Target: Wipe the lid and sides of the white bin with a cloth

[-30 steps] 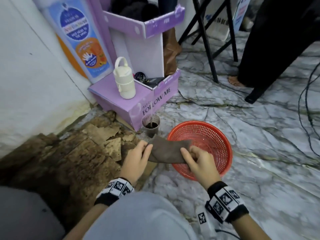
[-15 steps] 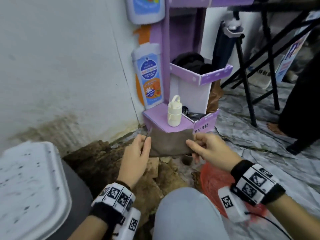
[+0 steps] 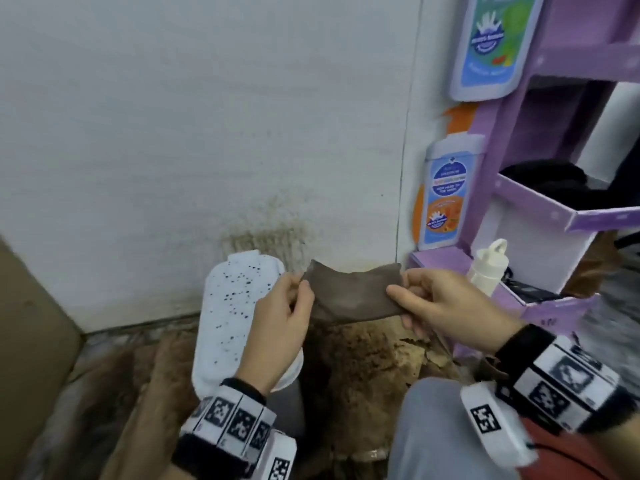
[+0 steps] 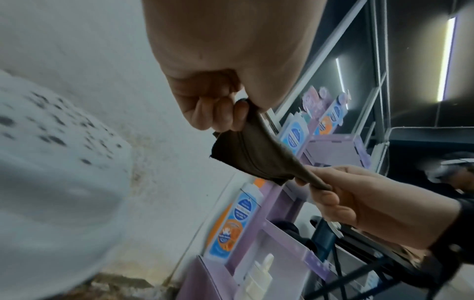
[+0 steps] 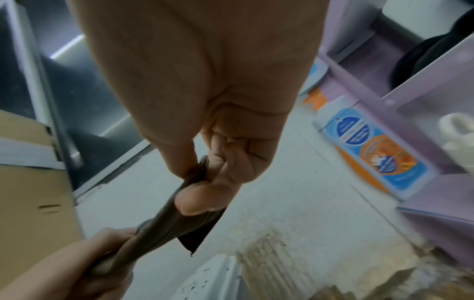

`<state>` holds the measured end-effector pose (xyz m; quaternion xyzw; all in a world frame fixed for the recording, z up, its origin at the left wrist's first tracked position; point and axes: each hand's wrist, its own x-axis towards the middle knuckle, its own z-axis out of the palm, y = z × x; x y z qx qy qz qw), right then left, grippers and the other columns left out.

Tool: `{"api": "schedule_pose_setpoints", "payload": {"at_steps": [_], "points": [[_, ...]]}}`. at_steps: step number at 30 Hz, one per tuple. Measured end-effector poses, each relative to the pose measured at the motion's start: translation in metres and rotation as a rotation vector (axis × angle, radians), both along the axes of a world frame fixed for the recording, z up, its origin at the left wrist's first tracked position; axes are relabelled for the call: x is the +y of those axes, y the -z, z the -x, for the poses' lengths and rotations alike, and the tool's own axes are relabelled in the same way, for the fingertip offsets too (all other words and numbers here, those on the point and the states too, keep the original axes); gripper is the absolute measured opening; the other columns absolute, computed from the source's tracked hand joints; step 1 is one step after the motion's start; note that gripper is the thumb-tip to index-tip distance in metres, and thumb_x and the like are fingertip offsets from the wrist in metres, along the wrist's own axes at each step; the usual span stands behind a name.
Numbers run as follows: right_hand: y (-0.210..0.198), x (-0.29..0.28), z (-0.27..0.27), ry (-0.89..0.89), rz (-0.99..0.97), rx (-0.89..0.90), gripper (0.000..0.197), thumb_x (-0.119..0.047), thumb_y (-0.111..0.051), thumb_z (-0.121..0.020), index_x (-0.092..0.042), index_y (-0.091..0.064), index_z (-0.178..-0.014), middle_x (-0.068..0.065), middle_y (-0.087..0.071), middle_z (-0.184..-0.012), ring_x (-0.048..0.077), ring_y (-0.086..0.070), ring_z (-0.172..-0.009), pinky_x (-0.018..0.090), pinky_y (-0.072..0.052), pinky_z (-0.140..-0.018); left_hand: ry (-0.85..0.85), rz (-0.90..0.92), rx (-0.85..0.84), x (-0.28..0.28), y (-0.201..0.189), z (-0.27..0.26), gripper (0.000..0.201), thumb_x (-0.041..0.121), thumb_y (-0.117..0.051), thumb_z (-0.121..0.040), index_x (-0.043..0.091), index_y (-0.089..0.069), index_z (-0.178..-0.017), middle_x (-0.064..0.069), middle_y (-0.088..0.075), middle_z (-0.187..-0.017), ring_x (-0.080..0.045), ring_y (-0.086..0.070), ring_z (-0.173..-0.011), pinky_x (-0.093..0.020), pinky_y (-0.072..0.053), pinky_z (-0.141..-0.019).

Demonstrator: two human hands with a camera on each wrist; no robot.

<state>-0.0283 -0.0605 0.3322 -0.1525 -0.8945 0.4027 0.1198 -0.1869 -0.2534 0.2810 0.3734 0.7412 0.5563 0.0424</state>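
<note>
A brown cloth (image 3: 353,294) is stretched in the air between both hands. My left hand (image 3: 294,299) pinches its left end, and my right hand (image 3: 407,299) pinches its right end. The left wrist view shows the cloth (image 4: 256,156) hanging from the left hand (image 4: 236,113) across to the right hand (image 4: 320,182). In the right wrist view the thumb and fingers of my right hand (image 5: 197,182) clamp the cloth (image 5: 187,223). The white bin's lid (image 3: 232,306), spotted with dark specks, lies just left of and below my left hand. The same lid (image 4: 51,162) (image 5: 212,280) shows in both wrist views.
A stained white wall (image 3: 207,133) stands close behind the bin. A purple cardboard display stand (image 3: 540,258) with a cream bottle (image 3: 488,268) is at the right. Crumbling brown debris (image 3: 367,362) covers the floor. A brown cardboard box (image 3: 31,327) is at the left.
Both hands lifted the cloth away from the red basket and carried it left and up toward the bin. The view swung left, so the speckled lid now sits beside my left hand.
</note>
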Motion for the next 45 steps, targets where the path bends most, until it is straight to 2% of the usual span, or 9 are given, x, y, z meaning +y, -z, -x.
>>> {"api": "schedule_pose_setpoints", "payload": {"at_steps": [2,8,19,25,31,35,38,41,45], "points": [[-0.004,-0.021,0.017,-0.037,0.009,-0.006,0.037,-0.029,-0.056,-0.102,0.002,-0.052,-0.082,0.008,-0.072,-0.063,0.023,-0.067,-0.052,0.037,-0.054,-0.054,-0.042,0.050,-0.008,-0.024,-0.003,0.012,0.027,0.033,-0.045,-0.106,0.019,-0.053,-0.084,0.007,-0.037,-0.058,-0.007,-0.034,-0.052,-0.024,-0.029,-0.056],[0.011,-0.069,0.060,-0.033,-0.034,-0.042,0.033,-0.025,-0.055,-0.103,-0.005,-0.055,-0.076,0.002,-0.073,-0.061,0.019,-0.070,-0.052,0.029,-0.055,-0.059,-0.094,0.146,0.087,-0.071,0.003,0.050,0.022,0.031,-0.047,-0.107,0.021,-0.059,-0.090,-0.008,-0.058,-0.065,-0.016,-0.051,-0.053,-0.027,-0.035,-0.051],[0.077,-0.155,0.085,0.303,-0.024,0.033,0.042,-0.037,-0.062,-0.094,-0.012,-0.051,-0.061,-0.002,-0.068,-0.056,0.008,-0.065,-0.056,0.039,-0.055,-0.066,0.075,0.461,0.374,-0.079,0.021,0.134,0.016,0.030,-0.046,-0.108,0.026,-0.062,-0.107,0.017,-0.056,-0.074,0.009,-0.053,-0.071,-0.018,-0.031,-0.058],[0.086,-0.187,0.092,0.411,-0.016,-0.122,0.043,-0.054,-0.058,-0.090,-0.018,-0.058,-0.067,-0.006,-0.066,-0.063,0.010,-0.064,-0.069,0.035,-0.050,-0.064,0.155,0.530,0.542,-0.064,0.025,0.155,0.021,0.034,-0.047,-0.107,0.028,-0.065,-0.115,0.009,-0.066,-0.101,-0.007,-0.054,-0.090,-0.030,-0.044,-0.076],[0.074,-0.190,0.090,0.319,-0.122,-0.286,0.046,-0.070,-0.051,-0.086,-0.027,-0.062,-0.074,-0.013,-0.065,-0.067,0.005,-0.064,-0.078,0.028,-0.048,-0.068,0.140,0.591,0.578,-0.050,0.028,0.167,0.020,0.038,-0.050,-0.105,0.033,-0.067,-0.115,0.013,-0.051,-0.086,-0.012,-0.050,-0.086,-0.034,-0.040,-0.072],[0.077,-0.178,0.095,0.198,-0.284,-0.045,0.038,-0.058,-0.051,-0.094,-0.028,-0.049,-0.069,-0.010,-0.055,-0.061,0.009,-0.060,-0.069,0.024,-0.045,-0.058,0.088,0.531,0.541,-0.058,0.032,0.164,0.025,0.041,-0.051,-0.104,0.030,-0.064,-0.122,0.011,-0.058,-0.095,-0.010,-0.051,-0.091,-0.029,-0.039,-0.076],[0.087,-0.161,0.113,0.022,-0.446,0.181,0.008,-0.038,-0.050,-0.100,-0.033,-0.057,-0.102,-0.016,-0.057,-0.098,0.005,-0.056,-0.092,0.024,-0.047,-0.078,-0.011,0.483,0.452,-0.079,0.035,0.158,0.030,0.039,-0.050,-0.104,0.029,-0.059,-0.131,0.011,-0.057,-0.117,-0.010,-0.051,-0.110,-0.035,-0.043,-0.095],[0.102,-0.146,0.132,-0.106,-0.500,0.080,0.043,-0.044,-0.037,-0.105,-0.024,-0.045,-0.142,-0.005,-0.040,-0.148,0.012,-0.035,-0.143,0.031,-0.033,-0.115,-0.132,0.454,0.334,-0.109,0.043,0.140,0.034,0.044,-0.045,-0.104,0.033,-0.052,-0.136,0.018,-0.052,-0.126,-0.006,-0.048,-0.120,-0.039,-0.044,-0.103],[0.118,-0.141,0.146,-0.203,-0.611,-0.072,0.065,-0.056,-0.017,-0.106,-0.020,-0.014,-0.161,-0.003,-0.006,-0.170,0.011,0.004,-0.156,0.032,0.000,-0.125,-0.192,0.386,0.114,-0.140,0.067,0.113,0.052,0.054,-0.048,-0.102,0.037,-0.036,-0.149,0.022,-0.043,-0.144,0.001,-0.041,-0.134,-0.038,-0.040,-0.113]]}}
